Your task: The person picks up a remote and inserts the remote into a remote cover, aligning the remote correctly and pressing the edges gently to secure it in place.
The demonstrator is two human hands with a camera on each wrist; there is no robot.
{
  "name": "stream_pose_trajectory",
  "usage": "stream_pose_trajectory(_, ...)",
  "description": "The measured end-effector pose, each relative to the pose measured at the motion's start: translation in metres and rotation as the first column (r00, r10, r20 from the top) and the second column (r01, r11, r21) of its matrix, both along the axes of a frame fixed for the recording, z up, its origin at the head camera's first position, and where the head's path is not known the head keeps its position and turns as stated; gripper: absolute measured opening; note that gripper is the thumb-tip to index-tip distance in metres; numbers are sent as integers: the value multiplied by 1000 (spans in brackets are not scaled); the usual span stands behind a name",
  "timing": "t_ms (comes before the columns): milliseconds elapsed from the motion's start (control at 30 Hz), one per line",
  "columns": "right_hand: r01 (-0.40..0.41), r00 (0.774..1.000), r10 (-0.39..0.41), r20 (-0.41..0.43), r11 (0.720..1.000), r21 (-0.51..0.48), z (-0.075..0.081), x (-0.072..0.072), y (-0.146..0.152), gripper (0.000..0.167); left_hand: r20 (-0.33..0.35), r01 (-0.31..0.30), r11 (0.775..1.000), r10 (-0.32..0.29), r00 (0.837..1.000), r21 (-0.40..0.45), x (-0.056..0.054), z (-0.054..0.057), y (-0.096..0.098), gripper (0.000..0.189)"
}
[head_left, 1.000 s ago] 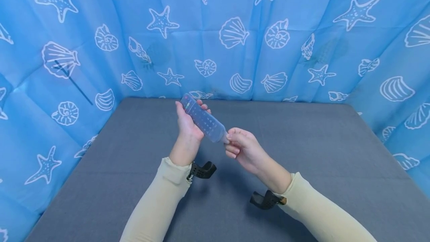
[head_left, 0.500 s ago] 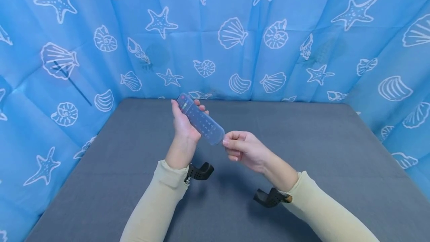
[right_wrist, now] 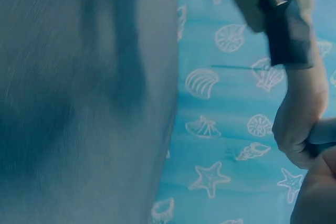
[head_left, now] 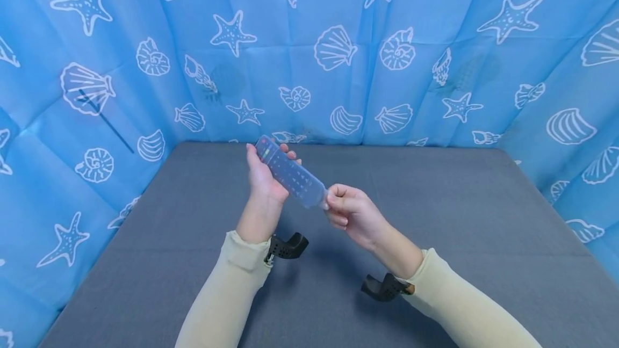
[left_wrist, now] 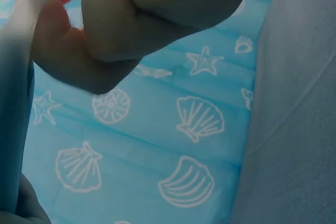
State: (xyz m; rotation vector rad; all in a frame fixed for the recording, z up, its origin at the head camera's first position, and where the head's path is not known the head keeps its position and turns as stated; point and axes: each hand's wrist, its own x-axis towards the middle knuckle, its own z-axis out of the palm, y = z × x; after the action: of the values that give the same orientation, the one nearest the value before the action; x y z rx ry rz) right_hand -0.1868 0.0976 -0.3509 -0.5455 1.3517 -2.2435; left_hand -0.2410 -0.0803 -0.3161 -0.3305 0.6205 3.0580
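In the head view a remote control lies slantwise in the left hand, face up, in a cloudy see-through cover. The left palm is under it, with the thumb along one edge and fingertips curled over the other. At its lower end the right hand pinches the cover's loose tip between thumb and forefinger. Curled left fingers fill the top of the left wrist view, the remote's side running down the left edge. Only part of the right hand shows in the right wrist view.
Both hands are above a table covered in grey cloth. A blue curtain with white shells and starfish hangs behind and at both sides. A black bracket sits at the left wrist, another bracket at the right.
The remote and left hand have shifted slightly left. The right hand moved a little right and down, then back up, and the cover's tip shows stretched again between it and the remote.
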Motion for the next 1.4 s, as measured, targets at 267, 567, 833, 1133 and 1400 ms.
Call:
stream_pose_trajectory(267, -40, 996, 47, -73, 995, 94, 2, -4, -1, 17, 20, -52, 998, 53, 998, -37, 4, 2, -1, 52)
stream_pose_trajectory(567, 107, 993, -107, -42, 994, -4, -1, -4, -4, 22, 33, -69, 998, 68, 997, 14, 0, 3, -2, 50)
stream_pose_trajectory(833, 29, 972, -24, -235, 999, 19, -7, -11, 1, 17, 27, -64, 998, 65, 998, -29, 6, 8, -4, 50)
stream_pose_trajectory(1133, 2, 913, 72, -402, 984, 180, -2, -17, 7, 19, -22, -65, 993, 63, 998, -93, 14, 10, 0, 49)
stream_pose_trajectory(1400, 30, 874, 84, -479, 974, 226, 1, -17, 11, 32, -68, -72, 994, 66, 995, -87, 14, 9, 3, 49)
